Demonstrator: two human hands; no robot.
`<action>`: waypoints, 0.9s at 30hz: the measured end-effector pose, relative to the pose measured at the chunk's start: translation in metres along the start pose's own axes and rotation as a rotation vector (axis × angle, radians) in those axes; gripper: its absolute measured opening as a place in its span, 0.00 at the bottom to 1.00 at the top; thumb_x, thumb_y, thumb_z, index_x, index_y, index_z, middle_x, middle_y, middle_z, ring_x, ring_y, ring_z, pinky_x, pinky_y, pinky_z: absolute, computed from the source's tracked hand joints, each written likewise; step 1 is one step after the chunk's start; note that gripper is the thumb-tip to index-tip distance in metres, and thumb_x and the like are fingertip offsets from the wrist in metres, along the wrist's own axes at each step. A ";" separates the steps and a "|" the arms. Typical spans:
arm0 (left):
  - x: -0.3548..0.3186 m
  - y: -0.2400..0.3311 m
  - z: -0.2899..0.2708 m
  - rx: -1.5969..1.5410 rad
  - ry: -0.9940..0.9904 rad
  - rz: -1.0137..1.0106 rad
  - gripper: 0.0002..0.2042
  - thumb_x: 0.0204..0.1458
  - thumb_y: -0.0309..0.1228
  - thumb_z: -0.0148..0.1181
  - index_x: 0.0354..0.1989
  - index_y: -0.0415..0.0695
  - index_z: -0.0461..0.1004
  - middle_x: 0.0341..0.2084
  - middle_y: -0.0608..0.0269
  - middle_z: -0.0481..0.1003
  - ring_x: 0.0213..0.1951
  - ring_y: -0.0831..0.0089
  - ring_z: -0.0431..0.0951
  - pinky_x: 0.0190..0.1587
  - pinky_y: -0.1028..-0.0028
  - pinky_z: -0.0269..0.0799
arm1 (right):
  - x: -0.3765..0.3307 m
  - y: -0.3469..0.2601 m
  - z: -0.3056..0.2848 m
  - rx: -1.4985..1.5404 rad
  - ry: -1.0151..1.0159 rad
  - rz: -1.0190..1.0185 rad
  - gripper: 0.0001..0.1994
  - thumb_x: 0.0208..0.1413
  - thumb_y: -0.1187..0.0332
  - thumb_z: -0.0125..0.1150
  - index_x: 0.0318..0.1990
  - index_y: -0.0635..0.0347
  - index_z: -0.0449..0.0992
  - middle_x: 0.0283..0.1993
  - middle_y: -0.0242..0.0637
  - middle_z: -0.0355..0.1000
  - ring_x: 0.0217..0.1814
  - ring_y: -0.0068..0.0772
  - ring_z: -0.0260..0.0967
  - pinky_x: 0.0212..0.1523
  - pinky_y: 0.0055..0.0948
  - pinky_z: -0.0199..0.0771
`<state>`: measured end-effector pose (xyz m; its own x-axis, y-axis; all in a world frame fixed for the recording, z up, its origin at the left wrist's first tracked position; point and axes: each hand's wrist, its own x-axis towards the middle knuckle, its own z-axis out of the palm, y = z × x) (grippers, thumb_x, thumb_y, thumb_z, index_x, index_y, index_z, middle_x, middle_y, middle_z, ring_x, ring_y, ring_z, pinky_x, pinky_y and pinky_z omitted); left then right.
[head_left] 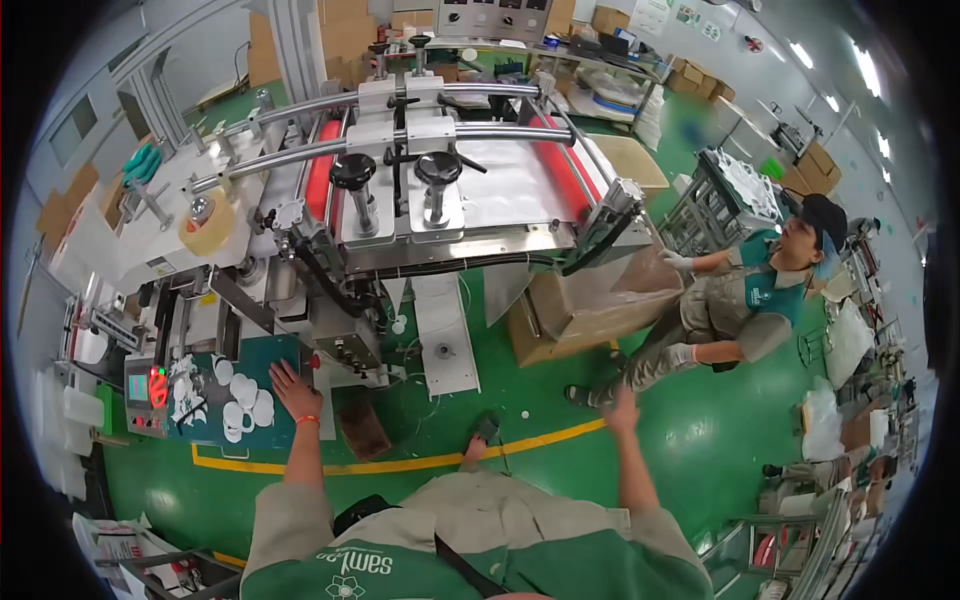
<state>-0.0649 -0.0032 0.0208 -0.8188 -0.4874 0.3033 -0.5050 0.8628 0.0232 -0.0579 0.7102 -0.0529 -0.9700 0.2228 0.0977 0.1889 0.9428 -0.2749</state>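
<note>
While leaning over the big metal machine (430, 200), resting the left hand (293, 390) flat on the dark green tabletop (283, 352), fingers spread wide, pinching nothing. Wearing a thin orange band at that wrist. Lying just beside the left grip, a bunch of small white pieces (245, 402), round and heart-like, smooth and flat, some touching each other. Glowing red next to them, a little grey control box (147, 390) at the tabletop's left end.

Hanging in the air over the shiny green floor (700, 430), the right hand (622, 408), fingers loosely open and a bit blurred, holding nothing and touching nothing. Running under it, a yellow painted line (540, 437).

Sitting up on the machine, two black round knobs (395, 170) on silver posts, long shiny bars, and red rollers (320, 170) with a crinkly clear sheet between them. Standing on the left part, a fat roll of tan tape (208, 224).

Crouching well apart on the right, another person in white gloves (745, 300), reaching toward a brown cardboard box (590, 305) lined with clear plastic.
</note>
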 end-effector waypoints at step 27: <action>-0.001 -0.011 0.018 0.083 -0.027 0.011 0.45 0.35 0.30 0.58 0.64 0.38 0.40 0.63 0.42 0.41 0.64 0.50 0.44 0.63 0.60 0.46 | -0.131 -0.128 0.104 0.097 -0.972 -0.281 0.21 0.47 0.53 0.52 0.47 0.49 0.74 0.45 0.46 0.71 0.46 0.49 0.68 0.49 0.41 0.66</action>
<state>-0.0638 -0.0152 0.0028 -0.8308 -0.4828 0.2769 -0.5163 0.8543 -0.0594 0.0293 0.5341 -0.1297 -0.6904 -0.3427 -0.6371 -0.0370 0.8963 -0.4420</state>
